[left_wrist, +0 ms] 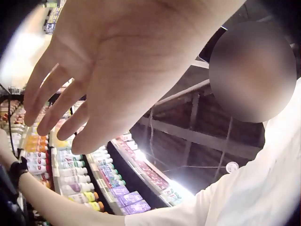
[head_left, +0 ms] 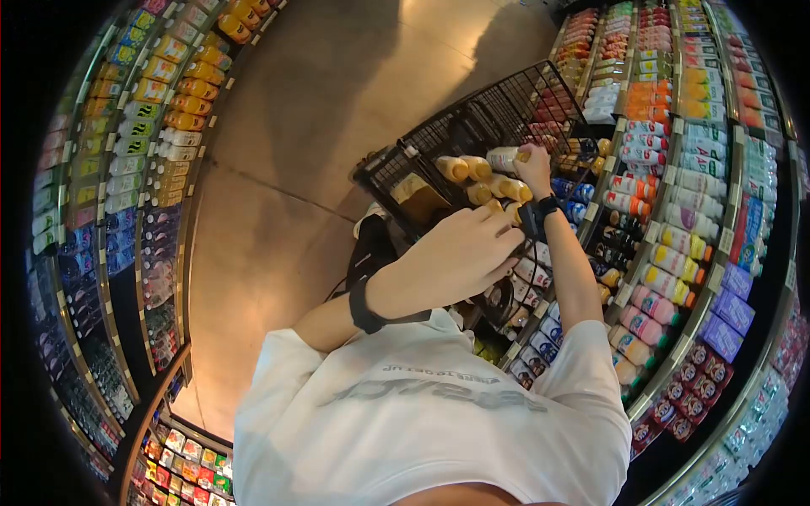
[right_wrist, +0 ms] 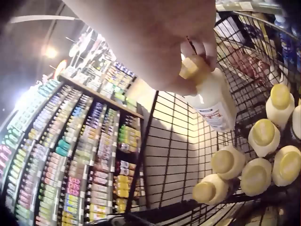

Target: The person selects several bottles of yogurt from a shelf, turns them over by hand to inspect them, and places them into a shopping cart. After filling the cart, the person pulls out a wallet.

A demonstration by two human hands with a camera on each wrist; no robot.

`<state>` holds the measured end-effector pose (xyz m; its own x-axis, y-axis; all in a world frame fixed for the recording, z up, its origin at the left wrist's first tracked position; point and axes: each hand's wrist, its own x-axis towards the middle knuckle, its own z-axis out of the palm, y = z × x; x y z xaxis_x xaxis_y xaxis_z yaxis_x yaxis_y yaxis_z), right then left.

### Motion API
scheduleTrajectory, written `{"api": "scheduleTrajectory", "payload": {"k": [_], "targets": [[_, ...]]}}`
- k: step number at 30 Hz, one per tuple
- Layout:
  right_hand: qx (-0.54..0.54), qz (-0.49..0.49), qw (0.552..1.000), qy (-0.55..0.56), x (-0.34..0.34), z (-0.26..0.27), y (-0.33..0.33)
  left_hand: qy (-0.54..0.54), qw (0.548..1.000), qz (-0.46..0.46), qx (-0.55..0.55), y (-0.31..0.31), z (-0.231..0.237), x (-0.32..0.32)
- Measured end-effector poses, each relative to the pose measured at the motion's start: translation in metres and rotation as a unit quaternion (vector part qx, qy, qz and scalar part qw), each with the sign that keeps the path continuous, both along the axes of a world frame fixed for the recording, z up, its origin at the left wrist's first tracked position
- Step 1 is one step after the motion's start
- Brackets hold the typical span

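My right hand (head_left: 533,171) grips a white bottle (head_left: 503,158) by its yellowish cap, over the black wire cart (head_left: 472,101). In the right wrist view, the fingers of that hand (right_wrist: 150,42) are around the cap and the bottle (right_wrist: 217,106) tilts down inside the wire basket (right_wrist: 171,146). Beside it stand several yellow-capped bottles (right_wrist: 256,176). My left hand (head_left: 451,257) is above the cart's near side, palm down. Its fingers extend, slightly bent and spread, and the palm (left_wrist: 117,61) holds nothing in the left wrist view.
Shelves of drink bottles (head_left: 666,282) run close along the cart's right side, and more shelves (head_left: 139,152) line the left. Between them lies the aisle floor (head_left: 278,160). A brown item (head_left: 418,198) sits in the cart's left part. A black cable (head_left: 534,261) hangs near the right forearm.
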<state>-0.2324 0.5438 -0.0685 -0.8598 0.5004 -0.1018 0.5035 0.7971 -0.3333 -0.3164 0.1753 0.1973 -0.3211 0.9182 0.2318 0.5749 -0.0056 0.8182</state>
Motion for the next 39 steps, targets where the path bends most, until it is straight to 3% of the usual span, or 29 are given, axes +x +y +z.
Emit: {"api": "scheduleTrajectory", "payload": {"k": [5, 8, 10, 14, 18, 19, 21, 23, 27, 32, 36, 39], "targets": [[-0.08, 0.022, 0.996, -0.038, 0.006, -0.03, -0.012, -0.007, 0.999, 0.018, -0.047, -0.007, -0.01, -0.022], [-0.167, 0.012, 0.985, -0.042, 0.017, -0.02, -0.007, 0.008, 0.999, -0.011, -0.042, 0.006, -0.009, -0.026], [-0.178, 0.004, 0.984, -0.02, 0.023, 0.035, -0.017, 0.008, 0.999, -0.047, -0.024, 0.022, -0.005, -0.022], [-0.26, -0.095, 0.95, 0.145, 0.076, 0.128, -0.035, 0.026, 0.985, -0.168, -0.01, 0.062, 0.006, 0.001], [-0.157, -0.186, 0.937, 0.25, 0.158, 0.27, -0.108, 0.012, 0.957, -0.289, 0.032, 0.097, 0.02, 0.041], [-0.04, -0.155, 0.942, 0.295, 0.188, 0.289, -0.121, 0.001, 0.945, -0.325, 0.024, 0.105, 0.023, 0.054], [0.096, -0.207, 0.912, 0.34, 0.246, 0.332, -0.158, 0.007, 0.924, -0.382, 0.017, 0.117, 0.032, 0.082], [0.204, -0.301, 0.849, 0.383, 0.305, 0.369, -0.205, -0.006, 0.893, -0.45, -0.017, 0.123, 0.044, 0.114], [0.396, -0.405, 0.659, 0.494, 0.411, 0.402, -0.269, 0.03, 0.854, -0.519, -0.027, 0.13, 0.039, 0.179], [0.409, -0.509, 0.564, 0.506, 0.519, 0.428, -0.282, 0.024, 0.809, -0.587, -0.023, 0.128, 0.055, 0.225], [0.389, -0.587, 0.586, 0.4, 0.628, 0.446, -0.237, 0.045, 0.789, -0.613, -0.012, 0.122, 0.063, 0.257], [0.442, -0.665, 0.57, 0.197, 0.685, 0.468, -0.196, 0.049, 0.792, -0.609, 0.0, 0.12, 0.067, 0.269]]}}
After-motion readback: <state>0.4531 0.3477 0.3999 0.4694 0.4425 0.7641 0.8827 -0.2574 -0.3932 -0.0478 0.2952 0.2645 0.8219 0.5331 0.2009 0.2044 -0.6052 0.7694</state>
